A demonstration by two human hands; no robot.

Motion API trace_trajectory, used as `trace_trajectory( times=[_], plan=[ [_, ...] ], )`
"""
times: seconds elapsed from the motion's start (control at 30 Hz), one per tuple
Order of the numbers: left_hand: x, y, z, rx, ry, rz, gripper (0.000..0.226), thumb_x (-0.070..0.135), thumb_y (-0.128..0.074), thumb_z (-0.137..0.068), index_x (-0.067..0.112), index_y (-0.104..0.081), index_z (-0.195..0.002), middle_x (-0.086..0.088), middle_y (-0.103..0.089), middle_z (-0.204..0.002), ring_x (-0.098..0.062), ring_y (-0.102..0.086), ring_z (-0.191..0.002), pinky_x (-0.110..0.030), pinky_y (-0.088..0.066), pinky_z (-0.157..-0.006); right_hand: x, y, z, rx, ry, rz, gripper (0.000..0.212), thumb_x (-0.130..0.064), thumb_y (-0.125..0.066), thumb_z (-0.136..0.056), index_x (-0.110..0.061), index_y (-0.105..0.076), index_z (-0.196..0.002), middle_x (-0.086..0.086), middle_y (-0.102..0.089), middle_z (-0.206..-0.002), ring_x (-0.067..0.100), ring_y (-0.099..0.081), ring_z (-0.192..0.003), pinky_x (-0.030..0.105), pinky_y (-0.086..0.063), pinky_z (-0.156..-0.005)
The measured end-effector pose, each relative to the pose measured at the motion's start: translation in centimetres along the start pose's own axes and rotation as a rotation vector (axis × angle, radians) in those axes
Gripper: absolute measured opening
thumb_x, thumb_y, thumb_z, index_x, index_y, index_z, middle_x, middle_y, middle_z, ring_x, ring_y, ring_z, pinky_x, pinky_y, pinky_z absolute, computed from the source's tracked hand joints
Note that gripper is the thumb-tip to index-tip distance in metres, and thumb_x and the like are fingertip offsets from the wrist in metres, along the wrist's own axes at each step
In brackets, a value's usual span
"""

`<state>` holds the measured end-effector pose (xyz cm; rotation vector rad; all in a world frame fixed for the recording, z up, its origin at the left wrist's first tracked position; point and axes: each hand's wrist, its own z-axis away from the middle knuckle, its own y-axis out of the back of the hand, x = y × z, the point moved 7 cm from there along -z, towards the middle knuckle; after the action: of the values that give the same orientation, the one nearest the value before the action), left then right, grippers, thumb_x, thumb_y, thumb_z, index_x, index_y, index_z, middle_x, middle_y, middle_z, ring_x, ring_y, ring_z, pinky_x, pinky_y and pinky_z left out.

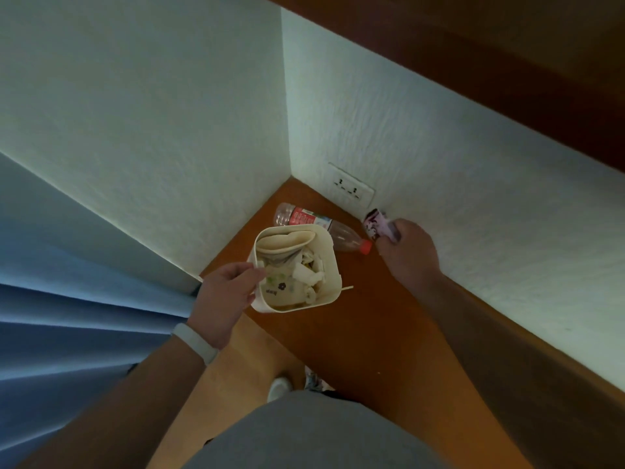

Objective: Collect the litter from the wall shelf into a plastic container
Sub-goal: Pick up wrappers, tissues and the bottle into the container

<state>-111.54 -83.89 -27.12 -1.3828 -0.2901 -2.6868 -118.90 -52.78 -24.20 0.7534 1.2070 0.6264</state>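
Note:
A cream plastic container full of paper cups, wrappers and tissues is held above the brown wall shelf. My left hand grips its near-left rim. My right hand holds a small pink and black carton close to the wall, to the right of the container. An empty clear plastic bottle with a red label and red cap lies on its side on the shelf, behind the container. A thin pale stick pokes out by the container's right side.
White textured walls meet in a corner behind the shelf, with a double socket low on the right wall. A dark wooden ledge runs overhead. A blue curtain hangs at the left. The floor and my feet are below.

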Motion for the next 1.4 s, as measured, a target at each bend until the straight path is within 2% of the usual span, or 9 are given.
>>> trace_trajectory(
  times=[0.23,0.3,0.4,0.5,0.67,0.77,0.93,1.17,1.4],
  plan=[
    [0.0,-1.9,0.2,-0.099,0.015,0.005,0.010,0.019,-0.070,-0.092,0.013,-0.074,-0.099,-0.014,-0.077,-0.103,-0.032,-0.072,-0.103,-0.049,-0.058,-0.094,-7.9,-0.2,5.3,-0.285,0.267,0.047,0.024,-0.026,-0.059,-0.091,-0.033,-0.045,-0.073,-0.013,-0.048,-0.073,0.002,-0.048,-0.064,0.015,-0.030,-0.049],
    [-0.1,-2.4,0.3,-0.122,0.014,0.005,0.014,0.021,-0.070,-0.091,0.012,-0.074,-0.101,-0.016,-0.077,-0.103,-0.035,-0.071,-0.104,-0.053,-0.057,-0.095,-9.2,-1.0,6.4,-0.399,0.328,0.079,0.008,-0.022,-0.061,-0.090,-0.029,-0.058,-0.088,-0.011,-0.054,-0.080,0.008,-0.056,-0.070,0.020,-0.038,-0.049],
    [-0.2,-2.9,0.5,-0.162,0.006,0.012,0.018,0.022,-0.072,-0.090,0.012,-0.075,-0.103,-0.016,-0.077,-0.103,-0.037,-0.071,-0.105,-0.057,-0.056,-0.095,-9.7,-1.7,7.2,-0.506,0.359,0.124,0.023,-0.023,-0.064,-0.089,-0.016,-0.064,-0.111,-0.001,-0.065,-0.097,0.012,-0.062,-0.082,0.022,-0.050,-0.060],
    [-0.3,-2.7,0.6,-0.160,0.003,0.015,0.016,0.022,-0.072,-0.090,0.012,-0.075,-0.103,-0.019,-0.076,-0.105,-0.039,-0.071,-0.106,-0.058,-0.056,-0.094,-9.1,-1.8,7.2,-0.565,0.341,0.103,0.040,-0.035,-0.070,-0.086,-0.020,-0.060,-0.122,-0.005,-0.061,-0.108,0.009,-0.060,-0.091,0.017,-0.046,-0.060],
    [-0.9,-1.2,0.4,-0.105,0.036,0.058,0.016,0.018,-0.071,-0.091,0.010,-0.074,-0.104,-0.020,-0.075,-0.108,-0.036,-0.071,-0.106,-0.053,-0.057,-0.096,-6.6,-1.8,4.0,-0.403,0.266,0.026,0.034,-0.044,-0.063,-0.089,-0.027,-0.059,-0.119,-0.014,-0.058,-0.104,0.002,-0.057,-0.087,0.026,-0.050,-0.075],
    [-1.1,0.1,0.1,-0.049,0.057,0.063,0.013,0.018,-0.072,-0.090,0.011,-0.074,-0.101,-0.018,-0.074,-0.102,-0.035,-0.070,-0.101,-0.047,-0.057,-0.092,-4.3,-2.4,0.6,-0.248,0.177,0.104,0.026,-0.037,-0.060,-0.091,-0.022,-0.062,-0.113,-0.007,-0.061,-0.103,0.011,-0.059,-0.089,0.034,-0.052,-0.078],
    [-0.7,2.5,0.2,0.042,0.039,0.051,0.011,0.018,-0.071,-0.091,0.011,-0.075,-0.099,-0.014,-0.074,-0.096,-0.027,-0.070,-0.094,-0.040,-0.060,-0.081,-2.8,-6.3,-4.2,-0.230,0.183,0.198,0.018,-0.035,-0.067,-0.087,-0.022,-0.064,-0.099,-0.002,-0.065,-0.086,0.012,-0.062,-0.069,0.029,-0.047,-0.056],
    [0.0,4.4,0.9,0.104,0.027,0.063,0.015,0.017,-0.068,-0.092,0.008,-0.077,-0.101,-0.021,-0.075,-0.105,-0.036,-0.071,-0.105,-0.049,-0.058,-0.094,-4.4,-12.2,-8.2,-0.236,0.294,0.471,0.060,-0.036,-0.075,-0.081,-0.018,-0.048,-0.131,0.008,-0.056,-0.122,0.027,-0.055,-0.111,0.040,-0.047,-0.089],
    [0.2,4.5,0.6,0.131,0.042,0.078,0.021,0.017,-0.067,-0.092,0.004,-0.075,-0.106,-0.024,-0.074,-0.108,-0.040,-0.069,-0.108,-0.053,-0.055,-0.098,-3.5,-13.4,-8.9,-0.288,0.275,0.461,0.064,-0.039,-0.076,-0.077,-0.017,-0.044,-0.128,0.011,-0.057,-0.119,0.029,-0.059,-0.105,0.036,-0.046,-0.078]
  ],
)
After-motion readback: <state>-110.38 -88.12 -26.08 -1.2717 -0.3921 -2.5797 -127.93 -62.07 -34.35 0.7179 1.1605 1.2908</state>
